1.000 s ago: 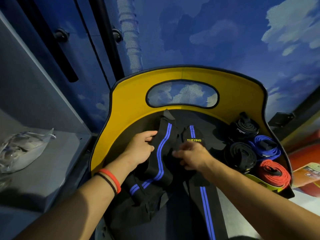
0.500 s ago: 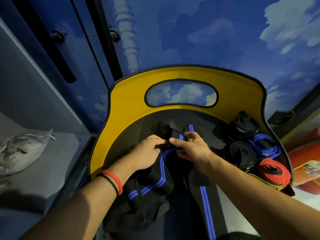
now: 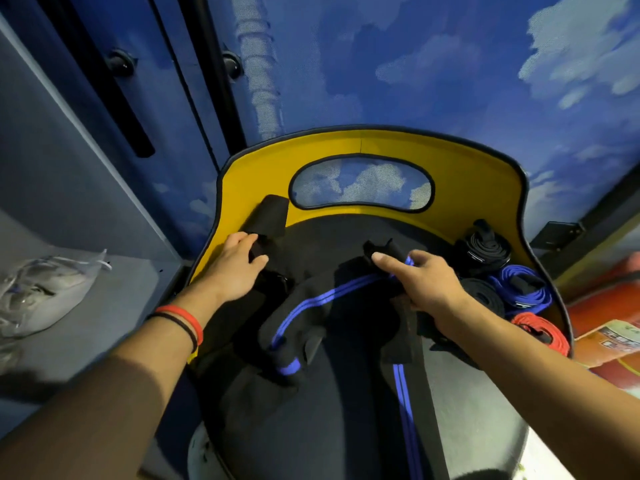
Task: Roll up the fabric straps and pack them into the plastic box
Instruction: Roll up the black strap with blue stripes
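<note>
A black fabric strap with two blue stripes (image 3: pixel 311 303) lies crumpled on the black seat of a yellow-backed chair (image 3: pixel 467 188). My left hand (image 3: pixel 235 268) grips one black end of the strap, and that end (image 3: pixel 270 216) sticks up against the yellow backrest at the left. My right hand (image 3: pixel 422 282) pinches another part of the strap near its blue stripes at the middle of the seat. A second black strap with blue stripes (image 3: pixel 405 393) runs down the seat toward me. No plastic box is in sight.
Several rolled straps sit at the seat's right edge: two black rolls (image 3: pixel 483 251), a blue one (image 3: pixel 523 285) and a red one (image 3: pixel 540 332). A clear plastic bag (image 3: pixel 41 289) lies on the grey shelf at the left. An orange package (image 3: pixel 609 341) sits beyond the chair's right side.
My hands were together at the strap's far end. They have since drawn apart: the left went left with a black end, the right moved a little right, and the strap now spreads between them.
</note>
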The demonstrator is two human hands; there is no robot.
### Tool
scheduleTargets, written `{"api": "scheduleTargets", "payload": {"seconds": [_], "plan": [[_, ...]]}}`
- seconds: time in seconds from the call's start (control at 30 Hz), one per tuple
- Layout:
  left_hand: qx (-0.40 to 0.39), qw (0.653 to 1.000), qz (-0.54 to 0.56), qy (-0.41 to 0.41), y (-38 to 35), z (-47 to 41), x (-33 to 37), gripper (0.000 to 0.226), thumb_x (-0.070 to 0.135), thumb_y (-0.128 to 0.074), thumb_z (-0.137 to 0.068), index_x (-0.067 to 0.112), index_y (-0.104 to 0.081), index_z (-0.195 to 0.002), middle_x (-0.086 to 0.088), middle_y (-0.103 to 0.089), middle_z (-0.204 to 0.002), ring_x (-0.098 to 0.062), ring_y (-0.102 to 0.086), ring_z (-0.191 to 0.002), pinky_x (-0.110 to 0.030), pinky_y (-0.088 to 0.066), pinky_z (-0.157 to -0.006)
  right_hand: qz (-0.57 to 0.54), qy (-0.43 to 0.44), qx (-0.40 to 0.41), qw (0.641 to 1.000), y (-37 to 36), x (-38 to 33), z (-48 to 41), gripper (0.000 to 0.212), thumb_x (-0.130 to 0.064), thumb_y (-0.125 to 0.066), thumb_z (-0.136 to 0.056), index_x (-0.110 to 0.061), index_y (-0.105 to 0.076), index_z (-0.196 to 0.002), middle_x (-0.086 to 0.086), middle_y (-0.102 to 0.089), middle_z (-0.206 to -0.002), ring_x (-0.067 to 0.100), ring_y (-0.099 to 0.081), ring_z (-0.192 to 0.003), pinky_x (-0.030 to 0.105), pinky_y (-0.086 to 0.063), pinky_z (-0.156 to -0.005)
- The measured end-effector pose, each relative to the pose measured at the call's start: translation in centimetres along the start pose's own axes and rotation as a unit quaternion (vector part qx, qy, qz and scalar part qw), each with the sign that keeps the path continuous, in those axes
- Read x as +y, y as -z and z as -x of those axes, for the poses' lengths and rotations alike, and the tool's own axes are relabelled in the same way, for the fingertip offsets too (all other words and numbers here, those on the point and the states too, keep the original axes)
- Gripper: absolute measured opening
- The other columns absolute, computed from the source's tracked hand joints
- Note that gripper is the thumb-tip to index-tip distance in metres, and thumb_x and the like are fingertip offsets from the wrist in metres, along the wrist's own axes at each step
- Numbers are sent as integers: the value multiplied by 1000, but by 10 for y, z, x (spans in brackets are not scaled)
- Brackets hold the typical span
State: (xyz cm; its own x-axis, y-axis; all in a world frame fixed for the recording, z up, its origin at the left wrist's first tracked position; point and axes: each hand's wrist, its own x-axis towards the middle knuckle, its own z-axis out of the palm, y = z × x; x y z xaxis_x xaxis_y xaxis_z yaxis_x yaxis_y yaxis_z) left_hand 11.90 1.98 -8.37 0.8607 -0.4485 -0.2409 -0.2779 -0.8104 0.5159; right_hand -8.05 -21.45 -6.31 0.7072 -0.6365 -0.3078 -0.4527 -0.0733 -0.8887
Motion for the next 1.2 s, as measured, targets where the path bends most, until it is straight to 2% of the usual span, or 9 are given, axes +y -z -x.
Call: {"api": "scheduleTargets", "payload": {"seconds": [0.2,0.33,0.5,0.6,0.8,0.9,1.0,1.07,1.2], "plan": [[13,979,-117,-166,14,30,22,44,40,-61,-99,32,-56,-143,13,-18,-165,-19,-20,-149,-41,-26,-120,256,32,2,966,11,3,1,58,-73,-60,-85,-17,-55,-71,3,-62,-71,25,-61,-70,33,-43,-59],[-128,915,-282,-259,0,60,32,78,10,-65,-87,39,-36,-154,17,-17,-164,-14,-7,-151,-39,-16,-123,498,112,48,859,9,11,3,54,-73,-53,-88,-23,-57,-109,6,-54,-113,33,-62,-94,38,-48,-69],[-169,916,-301,-203,-29,64,17,111,68,-70,-79,35,-5,-162,13,-12,-168,-19,-2,-156,-45,-7,-127,586,246,85,767,-7,10,23,94,-70,-56,-84,-16,-25,-155,10,-21,-158,33,-36,-135,45,-43,-100],[-145,925,-288,-201,-41,64,17,107,80,-59,-79,30,-13,-162,10,-24,-165,-18,-13,-154,-47,-19,-124,523,307,21,795,-27,3,40,87,-72,-54,-84,-17,-37,-150,8,-40,-146,29,-43,-128,44,-43,-101],[-106,963,-177,-176,-46,64,26,82,52,-73,-88,27,-36,-157,6,-45,-153,-20,-47,-138,-37,-44,-108,368,146,-214,893,-55,22,42,65,-61,-76,-77,-23,-57,-126,-1,-63,-118,20,-61,-108,38,-52,-93],[-139,982,-37,-125,-38,65,24,73,43,-82,-83,34,-49,-148,13,-54,-140,-16,-55,-128,-28,-48,-96,308,119,-199,923,-61,27,36,25,-37,-77,-84,-20,-59,-93,0,-65,-90,21,-62,-86,41,-53,-79],[-106,988,56,-102,-30,56,14,30,29,-84,-83,32,-73,-110,19,-67,-97,-8,-67,-94,-24,-49,-75,317,135,-166,924,-57,22,33,25,-28,-71,-86,-23,-49,-76,-5,-59,-79,22,-59,-80,40,-52,-73],[-52,992,44,-104,-26,50,10,10,19,-82,-85,23,-72,-83,8,-69,-77,-13,-68,-75,-32,-54,-69,318,144,-137,927,-48,13,31,21,-26,-70,-83,-23,-50,-76,-6,-61,-79,21,-59,-81,35,-49,-70],[70,985,-125,-97,-21,48,17,14,21,-70,-92,24,-64,-79,7,-60,-82,-17,-59,-75,-28,-40,-56,294,131,-80,943,-20,-7,30,22,-23,-74,-80,-17,-53,-72,-1,-62,-71,20,-57,-71,24,-40,-56]]}}
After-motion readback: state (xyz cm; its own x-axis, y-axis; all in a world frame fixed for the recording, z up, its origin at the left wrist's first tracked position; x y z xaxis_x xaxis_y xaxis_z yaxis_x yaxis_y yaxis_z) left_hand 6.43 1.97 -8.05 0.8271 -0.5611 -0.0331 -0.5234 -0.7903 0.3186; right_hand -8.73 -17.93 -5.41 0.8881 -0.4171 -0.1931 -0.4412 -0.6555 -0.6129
